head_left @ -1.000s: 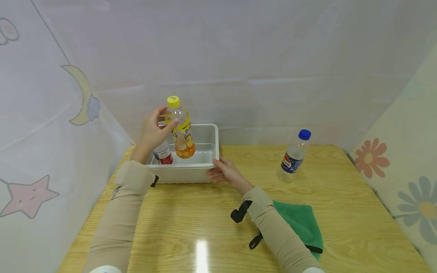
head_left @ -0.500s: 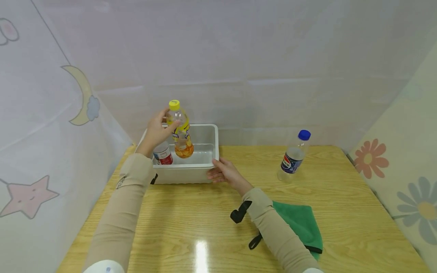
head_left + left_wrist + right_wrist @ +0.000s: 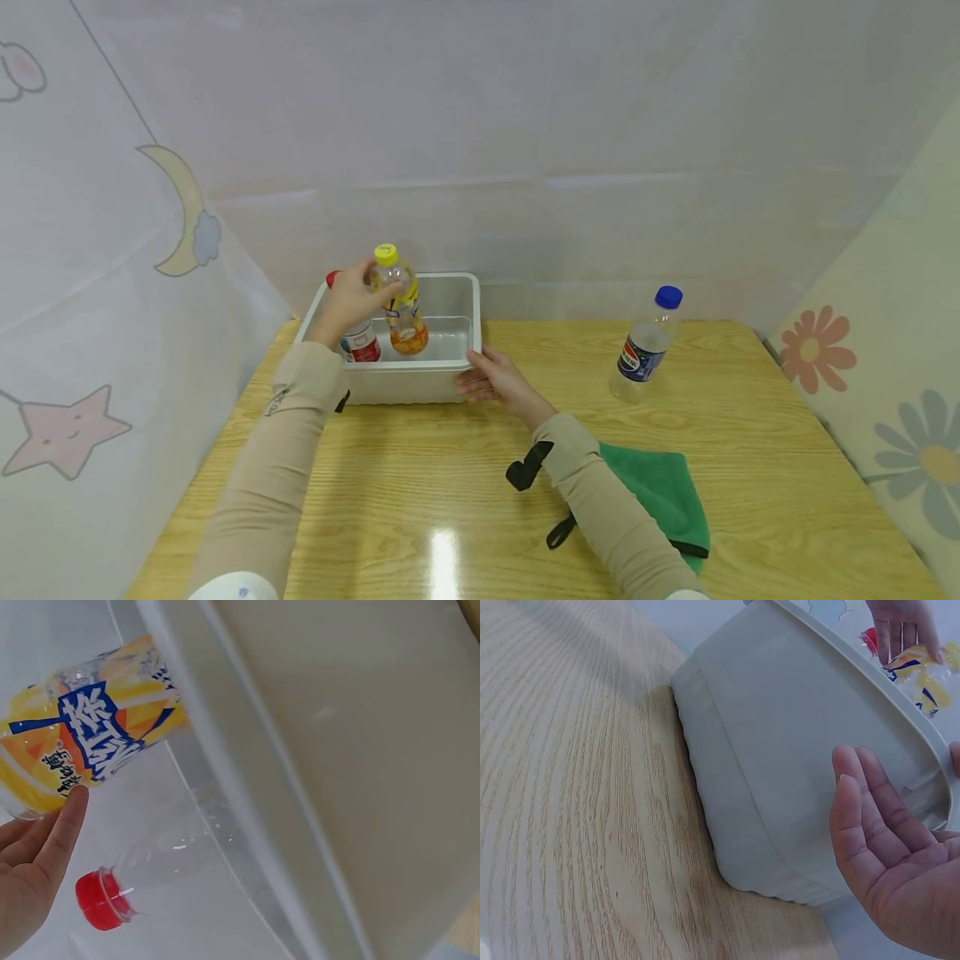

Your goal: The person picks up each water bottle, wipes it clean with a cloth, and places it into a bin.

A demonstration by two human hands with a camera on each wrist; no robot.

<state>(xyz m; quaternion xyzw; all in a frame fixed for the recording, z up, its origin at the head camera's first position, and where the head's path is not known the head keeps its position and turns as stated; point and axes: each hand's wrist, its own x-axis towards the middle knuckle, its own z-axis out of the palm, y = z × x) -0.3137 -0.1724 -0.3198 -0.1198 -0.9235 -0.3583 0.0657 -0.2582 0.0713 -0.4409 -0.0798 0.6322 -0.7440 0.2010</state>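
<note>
My left hand (image 3: 351, 304) grips a clear drink bottle with a yellow cap (image 3: 406, 308) by its upper part. The bottle is upright, its lower end inside the white plastic bin (image 3: 405, 385); whether it touches the bottom I cannot tell. Left of it in the bin, partly behind the hand, is a red-capped clear bottle (image 3: 362, 342); its red cap (image 3: 103, 900) shows in the left wrist view. My right hand (image 3: 498, 383) holds the bin's front right corner, thumb at the rim and fingers against the outer wall (image 3: 780, 735).
A clear bottle with a blue cap and dark blue label (image 3: 641, 350) stands on the wooden table (image 3: 405, 483) to the right. Partly under the right forearm lies a green cloth (image 3: 660, 492) with a black loop. Behind the table hangs a pale curtain (image 3: 525, 125).
The left hand has lowered the yellow-capped bottle deeper into the bin. My right hand and the bin have stayed where they were.
</note>
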